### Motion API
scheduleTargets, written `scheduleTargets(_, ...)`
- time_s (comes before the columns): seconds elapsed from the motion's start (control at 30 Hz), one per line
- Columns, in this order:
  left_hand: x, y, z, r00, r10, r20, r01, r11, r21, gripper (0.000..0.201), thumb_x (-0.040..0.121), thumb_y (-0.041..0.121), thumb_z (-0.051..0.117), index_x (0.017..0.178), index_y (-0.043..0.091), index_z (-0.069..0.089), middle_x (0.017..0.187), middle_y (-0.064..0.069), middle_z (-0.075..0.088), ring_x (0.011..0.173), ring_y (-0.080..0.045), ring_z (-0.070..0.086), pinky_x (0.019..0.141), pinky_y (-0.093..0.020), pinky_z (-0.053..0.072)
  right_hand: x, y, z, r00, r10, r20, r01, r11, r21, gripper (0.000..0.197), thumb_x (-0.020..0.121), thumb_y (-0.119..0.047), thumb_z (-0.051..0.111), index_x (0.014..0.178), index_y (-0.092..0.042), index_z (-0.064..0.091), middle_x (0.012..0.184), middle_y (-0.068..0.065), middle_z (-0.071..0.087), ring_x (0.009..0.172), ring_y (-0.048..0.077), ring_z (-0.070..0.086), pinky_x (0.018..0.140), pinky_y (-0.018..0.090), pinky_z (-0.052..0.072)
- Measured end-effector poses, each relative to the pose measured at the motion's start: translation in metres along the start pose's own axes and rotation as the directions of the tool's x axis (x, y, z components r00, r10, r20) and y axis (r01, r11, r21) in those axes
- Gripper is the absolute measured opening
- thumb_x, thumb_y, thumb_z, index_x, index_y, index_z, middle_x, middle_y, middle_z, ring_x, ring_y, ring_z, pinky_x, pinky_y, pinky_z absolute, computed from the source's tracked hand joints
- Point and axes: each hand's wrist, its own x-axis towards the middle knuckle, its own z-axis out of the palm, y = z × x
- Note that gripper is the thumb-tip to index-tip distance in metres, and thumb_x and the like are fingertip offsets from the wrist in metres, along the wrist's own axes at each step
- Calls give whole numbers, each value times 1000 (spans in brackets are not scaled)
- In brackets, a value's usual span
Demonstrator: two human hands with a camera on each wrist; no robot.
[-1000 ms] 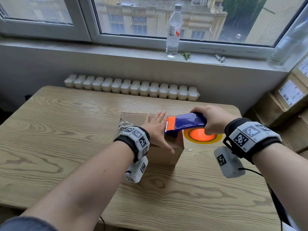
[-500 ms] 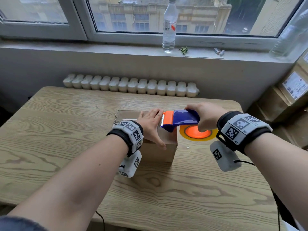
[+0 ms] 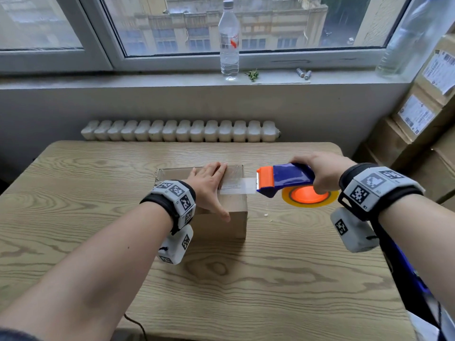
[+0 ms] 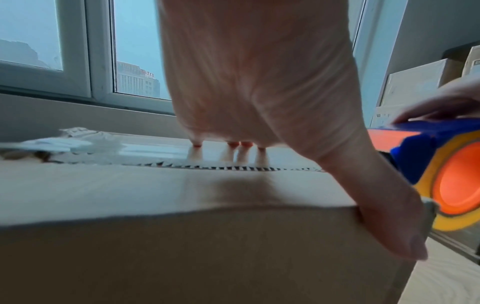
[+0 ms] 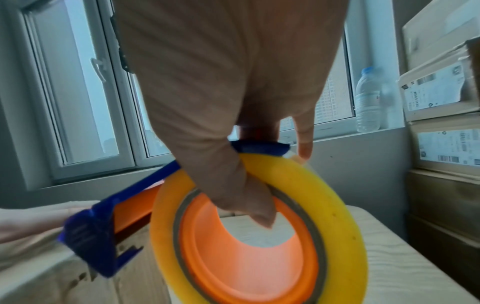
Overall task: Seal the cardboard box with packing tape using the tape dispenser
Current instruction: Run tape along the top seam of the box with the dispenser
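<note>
A small brown cardboard box (image 3: 234, 212) stands mid-table. My left hand (image 3: 209, 188) lies flat on its top, fingers straight, thumb hooked over the near right corner (image 4: 389, 222). My right hand (image 3: 320, 173) grips a blue and orange tape dispenser (image 3: 283, 179) just right of the box, thumb inside the orange core of the yellow tape roll (image 5: 259, 236). A clear strip of tape (image 3: 240, 187) stretches from the box top to the dispenser's orange blade end. Older clear tape (image 4: 78, 142) shows crumpled at the box's far left.
The wooden table (image 3: 221, 291) has bare room all around the box. A radiator (image 3: 181, 130) runs behind it. A water bottle (image 3: 229, 40) and two batteries (image 3: 304, 73) sit on the windowsill. Stacked cardboard parcels (image 3: 423, 124) stand at the right.
The right hand has pulled the dispenser rightward off the box top, drawing out a strip of tape. The left hand stays pressed flat on the box.
</note>
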Motion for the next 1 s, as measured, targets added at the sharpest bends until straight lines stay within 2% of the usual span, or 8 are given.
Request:
scheduleTargets(0.13,-2,-1,2,1000,4,15,-4,1000,-6,142,58,69,73,151,20,-22,159,1,-23,148,-16,-19,119,-52,-9,5,-3,10,999,-13,-29,14,999,29,62,69,0,54,122,-31,53,95,-5,54,88,21,49,75,32,42)
scheduleTargets(0.23,-1,0,0,999,2,42,-1,1000,-26,136,61,71,70,151,22,-22,159,0,-24,147,-17,-22,118,-54,-11,5,-2,9,999,-13,-35,15,998,55,61,71,3,53,124,-28,53,95,-4,52,87,20,47,72,30,37)
scheduleTargets(0.37,11,13,-8,997,-71,20,73,987,-146,116,73,75,53,153,23,-12,162,2,-13,149,-20,-13,115,-61,-8,6,-4,8,999,-14,-45,16,999,51,60,74,3,52,126,-28,52,95,-5,50,87,18,46,71,29,35)
scheduleTargets(0.5,21,28,-6,998,-62,0,61,990,-128,96,80,70,47,151,39,-10,162,1,-15,148,-22,-19,109,-68,-9,11,-2,11,999,10,-35,-9,999,32,60,73,1,51,125,-30,52,96,-6,51,89,19,47,73,32,40)
scheduleTargets(0.57,25,33,-2,999,-11,-34,8,997,-72,97,78,73,47,150,41,-11,160,2,-22,147,-22,-24,107,-68,-10,13,1,14,999,27,-18,-26,999,35,60,73,1,51,124,-30,52,97,-5,51,89,20,48,73,32,41)
scheduleTargets(0.7,38,39,8,984,115,-136,-111,993,35,106,70,75,42,152,33,-11,160,4,-22,147,-17,-23,111,-65,-13,16,3,22,999,46,4,-47,997,55,57,70,1,51,118,-31,52,103,-2,58,93,23,53,81,38,50)
scheduleTargets(0.77,44,36,11,982,114,-152,-111,993,27,105,65,71,37,152,35,-10,161,5,-19,147,-16,-22,111,-63,-15,16,7,25,998,55,12,-56,996,72,56,68,2,52,116,-29,53,105,-1,59,96,24,55,84,40,51)
scheduleTargets(1.0,47,35,11,982,102,-161,-107,994,-26,99,62,65,40,151,42,2,161,9,-12,148,-14,-19,110,-62,-17,7,29,41,994,106,40,-112,974,196,62,58,6,67,105,-30,48,100,0,55,93,24,54,73,34,46)
